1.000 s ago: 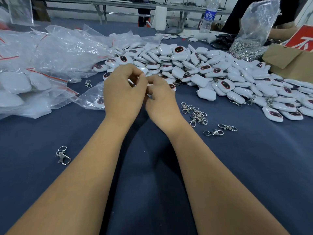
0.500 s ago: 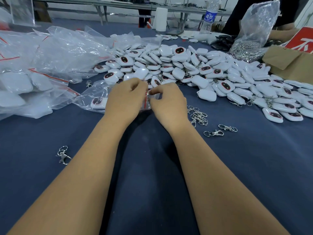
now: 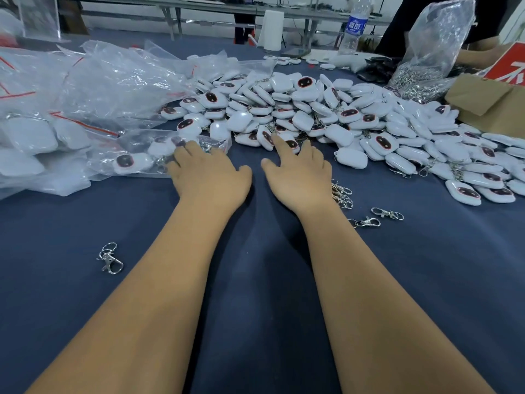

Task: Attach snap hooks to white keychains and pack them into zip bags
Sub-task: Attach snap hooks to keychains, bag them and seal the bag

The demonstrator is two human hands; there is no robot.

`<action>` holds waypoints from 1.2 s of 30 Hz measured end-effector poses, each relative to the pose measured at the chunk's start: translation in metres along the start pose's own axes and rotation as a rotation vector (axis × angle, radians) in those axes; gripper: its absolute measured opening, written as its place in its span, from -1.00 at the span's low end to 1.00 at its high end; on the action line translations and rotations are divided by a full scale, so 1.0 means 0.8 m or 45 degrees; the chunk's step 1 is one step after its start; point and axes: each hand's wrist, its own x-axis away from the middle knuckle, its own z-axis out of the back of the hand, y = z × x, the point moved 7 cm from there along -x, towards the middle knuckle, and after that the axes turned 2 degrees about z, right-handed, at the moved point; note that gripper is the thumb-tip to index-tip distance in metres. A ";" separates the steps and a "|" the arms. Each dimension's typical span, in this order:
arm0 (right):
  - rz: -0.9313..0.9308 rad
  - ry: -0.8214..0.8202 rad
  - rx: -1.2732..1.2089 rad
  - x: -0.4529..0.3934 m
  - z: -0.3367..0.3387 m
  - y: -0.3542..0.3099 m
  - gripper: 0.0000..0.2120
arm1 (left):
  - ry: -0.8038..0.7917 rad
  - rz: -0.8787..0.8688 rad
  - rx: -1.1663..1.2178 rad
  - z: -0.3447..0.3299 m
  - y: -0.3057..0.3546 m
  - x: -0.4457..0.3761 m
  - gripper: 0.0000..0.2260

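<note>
your left hand lay flat on the edge of a clear zip bag, its fingers spread and straight, pressing down on the plastic and holding nothing. inside that bag you could see white keychains, one showing a dark oval face ringed in red, with a bit of metal hook beside it. your right hand reached toward the heap of white keychains, index finger straight and touching the near edge of the pile, the other fingers loosely bent and gripping nothing. the keychains were small, rounded, pillow-like white pieces; some lay face up with the dark red-rimmed oval, others showed only plain white backs. the heap spread across the blue worktop from the middle to the right edge. a cluster of silver snap hooks lay just beside your right wrist, two more lay a little farther right, and a single one sat apart, left of your left forearm. filled bags were piled at the left.
</note>
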 end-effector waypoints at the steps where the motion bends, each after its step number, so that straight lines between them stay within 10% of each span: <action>1: -0.003 -0.008 0.049 -0.002 -0.003 0.000 -0.48 | 0.090 -0.052 0.030 0.007 0.004 0.001 -0.55; 6: 0.016 0.199 -0.191 -0.003 0.015 0.006 -0.67 | 0.335 -0.498 0.733 0.031 0.043 0.017 -0.72; 14: 0.068 0.383 -1.021 0.009 0.034 -0.001 -0.71 | -0.048 -0.020 1.415 -0.005 0.027 -0.002 -0.67; 19: 0.070 0.294 -1.528 0.015 0.028 -0.012 -0.55 | -0.175 -0.132 1.571 -0.001 0.029 0.007 -0.71; 36: -0.095 0.084 -1.621 0.004 0.008 -0.015 -0.90 | -0.351 -0.135 1.905 0.001 0.033 0.006 -0.76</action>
